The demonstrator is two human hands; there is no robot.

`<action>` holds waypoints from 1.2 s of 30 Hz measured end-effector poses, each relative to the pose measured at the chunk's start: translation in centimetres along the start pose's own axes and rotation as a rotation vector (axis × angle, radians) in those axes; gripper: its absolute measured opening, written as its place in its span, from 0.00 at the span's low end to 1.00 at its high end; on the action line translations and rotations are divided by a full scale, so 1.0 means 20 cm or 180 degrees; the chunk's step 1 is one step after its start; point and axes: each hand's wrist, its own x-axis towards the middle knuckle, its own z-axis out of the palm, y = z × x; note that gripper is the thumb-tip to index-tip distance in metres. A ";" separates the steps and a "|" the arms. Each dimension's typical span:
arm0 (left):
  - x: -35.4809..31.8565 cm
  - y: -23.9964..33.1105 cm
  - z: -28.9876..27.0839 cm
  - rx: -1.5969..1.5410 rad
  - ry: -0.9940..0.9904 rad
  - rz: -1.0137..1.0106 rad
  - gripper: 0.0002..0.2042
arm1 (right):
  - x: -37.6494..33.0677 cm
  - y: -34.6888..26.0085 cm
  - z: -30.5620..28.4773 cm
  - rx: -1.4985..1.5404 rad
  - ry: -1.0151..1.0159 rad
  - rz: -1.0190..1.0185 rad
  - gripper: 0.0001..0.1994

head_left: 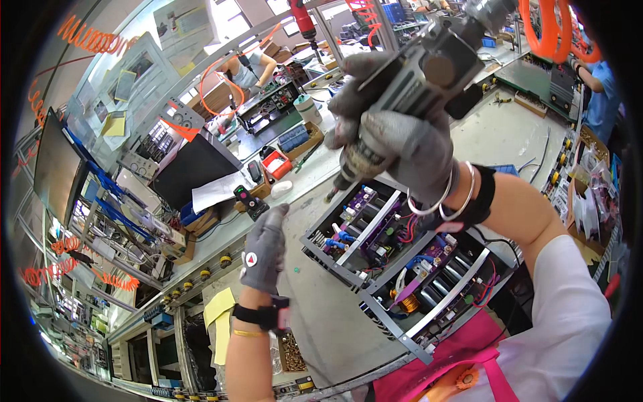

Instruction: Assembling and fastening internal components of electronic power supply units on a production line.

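Note:
My right hand [418, 144], in a grey glove, is wrapped round a dark power screwdriver [442, 70] held high. The tool's bit end slants down to the left, above the far corner of an open metal-framed electronic unit [365, 234]. Purple circuit boards, dark cylinders and coloured wires sit inside that frame. A second open unit [429, 288] with a copper coil lies nearer to me. Left of the frames, my left hand [263, 251], also gloved, is raised over the bench with its fingers together. Whatever its fingertips may hold is too small to tell.
A grey bench [321, 321] bears the units. Small brass-coloured screws fill a box [291, 353] near its front edge, beside yellow paper [220, 315]. Farther off are a red bin [276, 164] and a small device [249, 201]. Orange coiled hose [546, 30] hangs upper right. Co-workers sit beyond.

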 end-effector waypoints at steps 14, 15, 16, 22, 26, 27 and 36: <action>0.44 -0.05 0.43 0.2532 -0.1838 0.1588 0.14 | 0.01 0.17 -0.38 -0.0492 0.0170 0.0311 0.25; 0.46 -0.05 0.42 0.2551 -0.1756 0.1392 0.14 | 0.00 0.20 -0.40 -0.0393 0.0225 0.0380 0.25; 0.48 -0.05 0.42 0.2561 -0.1682 0.1198 0.14 | -0.02 0.24 -0.43 -0.0303 0.0286 0.0452 0.25; 0.59 -0.11 0.41 0.2001 -0.1758 0.1052 0.17 | -0.05 0.33 -0.53 -0.0235 0.0363 0.0520 0.24; 0.56 -0.03 0.42 0.2050 -0.1716 0.0653 0.18 | -0.06 0.35 -0.54 -0.0589 0.0345 0.0513 0.23; 0.56 -0.03 0.41 0.2111 -0.1750 0.0585 0.19 | -0.07 0.37 -0.54 -0.0577 0.0340 0.0516 0.23; 0.55 0.02 0.45 0.2211 -0.1820 -0.0039 0.16 | -0.12 0.55 -0.54 -0.0822 0.0416 0.0134 0.21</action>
